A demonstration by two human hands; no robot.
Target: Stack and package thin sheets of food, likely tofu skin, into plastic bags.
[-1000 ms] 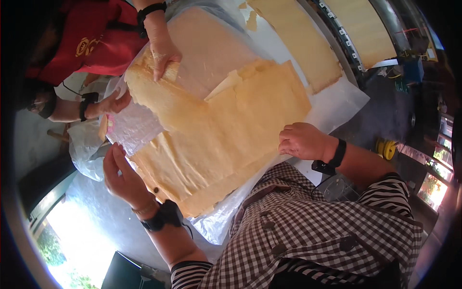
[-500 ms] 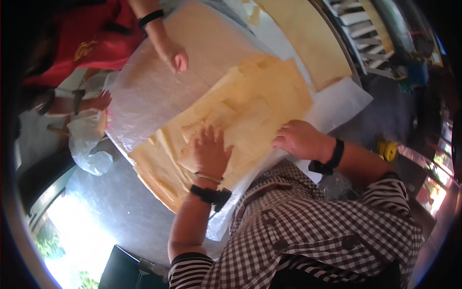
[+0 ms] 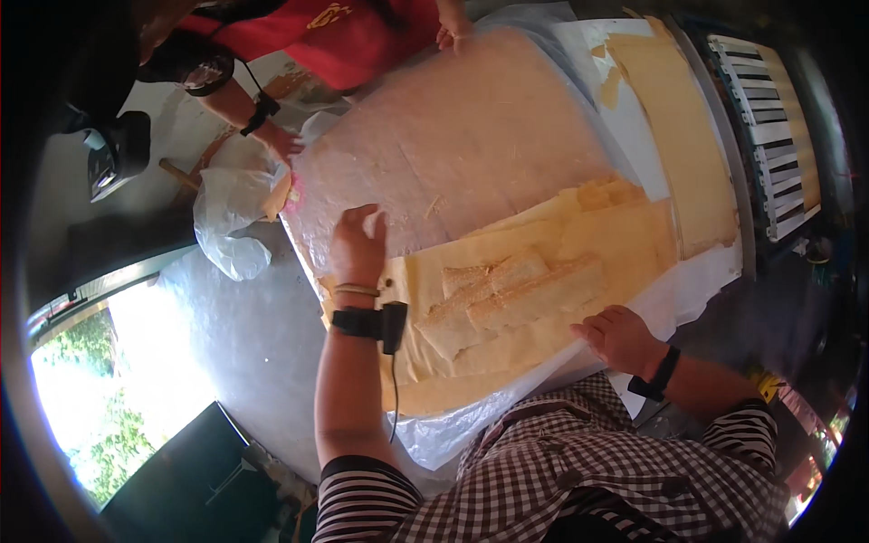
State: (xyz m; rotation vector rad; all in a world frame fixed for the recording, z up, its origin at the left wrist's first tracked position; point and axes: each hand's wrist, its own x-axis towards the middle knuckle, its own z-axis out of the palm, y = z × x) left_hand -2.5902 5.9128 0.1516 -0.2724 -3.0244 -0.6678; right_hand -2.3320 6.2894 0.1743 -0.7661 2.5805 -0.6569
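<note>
Thin, crinkled yellow sheets (image 3: 625, 240) lie in overlapping layers along the near side of the table; their material is unclear. Several paler strips (image 3: 539, 290) with rough edges lie on top of them, partly overlapping. My left hand (image 3: 358, 249) is raised at the left end of the sheets, fingers bent, thumb apart, nothing visible in it. At the near right edge of the sheets is my right hand (image 3: 620, 339), its fingers loosely bent and apart, fingertips close to the edge. Clear plastic (image 3: 439, 439) hangs out from under the sheets towards my checked apron (image 3: 543, 462).
Plastic also covers the brownish far part of the table (image 3: 462, 136). A co-worker's hand (image 3: 276, 140) rests near its left corner, another (image 3: 453, 32) at the far edge. A clear plastic bag (image 3: 231, 226) hangs at the left. Long tan sheets (image 3: 683, 136) and a slatted white rack (image 3: 774, 136) stand right.
My left hand has lifted off the yellow sheets and moved away towards the far left, uncovering the pale strips. The co-worker's hand has drawn back to the far edge. The view has shifted.
</note>
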